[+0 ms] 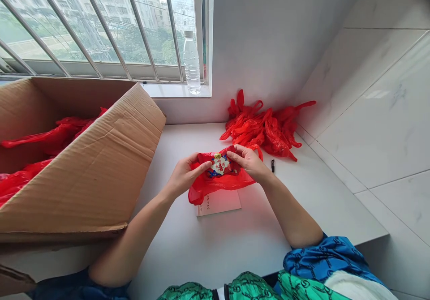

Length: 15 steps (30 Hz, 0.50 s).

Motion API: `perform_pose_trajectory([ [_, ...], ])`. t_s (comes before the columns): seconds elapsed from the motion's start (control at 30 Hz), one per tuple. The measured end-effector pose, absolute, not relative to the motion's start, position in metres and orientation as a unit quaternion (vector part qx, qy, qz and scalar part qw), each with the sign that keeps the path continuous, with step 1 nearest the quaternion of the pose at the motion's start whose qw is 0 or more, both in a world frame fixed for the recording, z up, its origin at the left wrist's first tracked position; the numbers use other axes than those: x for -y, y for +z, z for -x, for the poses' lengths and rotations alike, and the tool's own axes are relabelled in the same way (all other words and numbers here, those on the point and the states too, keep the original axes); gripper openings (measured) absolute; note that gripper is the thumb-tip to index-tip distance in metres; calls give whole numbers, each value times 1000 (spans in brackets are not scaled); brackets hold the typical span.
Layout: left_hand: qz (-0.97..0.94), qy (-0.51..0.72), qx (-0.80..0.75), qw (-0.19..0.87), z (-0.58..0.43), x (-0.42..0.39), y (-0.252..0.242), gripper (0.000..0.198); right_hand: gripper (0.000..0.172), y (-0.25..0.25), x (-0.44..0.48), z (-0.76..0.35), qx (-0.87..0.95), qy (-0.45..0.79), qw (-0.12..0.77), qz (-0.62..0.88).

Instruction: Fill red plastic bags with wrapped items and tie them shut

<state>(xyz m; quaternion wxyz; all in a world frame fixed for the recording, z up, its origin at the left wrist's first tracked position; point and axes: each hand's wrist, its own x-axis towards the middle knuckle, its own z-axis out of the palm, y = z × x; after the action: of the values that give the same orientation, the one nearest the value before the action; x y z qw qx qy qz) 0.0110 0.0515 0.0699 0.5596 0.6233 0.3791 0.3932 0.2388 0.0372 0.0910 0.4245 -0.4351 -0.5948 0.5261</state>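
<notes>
My left hand (186,173) and right hand (251,162) pinch near each other, thumbs (202,169) pointing inward, bare forearms (146,228) slanting toward the far side.

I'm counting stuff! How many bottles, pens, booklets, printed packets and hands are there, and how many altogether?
Clear plastic bottle: 1
Black pen: 1
Booklet: 1
Printed packet: 1
Hands: 2, a left hand and a right hand
Total: 6

The heaped red plastic bags overlap too much to count.

Red packet (221,165), white-and-blue print
</notes>
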Motion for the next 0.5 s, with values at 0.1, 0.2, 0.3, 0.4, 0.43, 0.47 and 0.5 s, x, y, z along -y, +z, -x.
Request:
perform_pose_trajectory([
  [0.1, -626, 400, -386, 547, -10, -52, 70, 47, 40, 89, -38, -236, 585, 526, 442, 432],
  [0.2, -673, 383, -389, 500, -8, -51, 72, 47, 37, 88, -38, -235, 572, 527, 465, 423],
  [0.3, -732, 347, -384, 443, -6, -51, 75, 47, 36, 88, -38, -235, 565, 516, 479, 430],
  [0.4, -735, 335, -390, 442, -5, -53, 73, 46, 36, 89, -38, -235, 566, 510, 478, 438],
  [0.43, -726, 337, -390, 456, -5, -54, 71, 47, 36, 88, -38, -235, 566, 512, 477, 436],
  [0.47, -714, 339, -390, 473, -5, -55, 68, 49, 35, 88, -38, -235, 567, 514, 476, 433],
  [0.5, -702, 339, -391, 488, -5, -56, 66, 50, 35, 88, -38, -235, 567, 516, 476, 430],
])
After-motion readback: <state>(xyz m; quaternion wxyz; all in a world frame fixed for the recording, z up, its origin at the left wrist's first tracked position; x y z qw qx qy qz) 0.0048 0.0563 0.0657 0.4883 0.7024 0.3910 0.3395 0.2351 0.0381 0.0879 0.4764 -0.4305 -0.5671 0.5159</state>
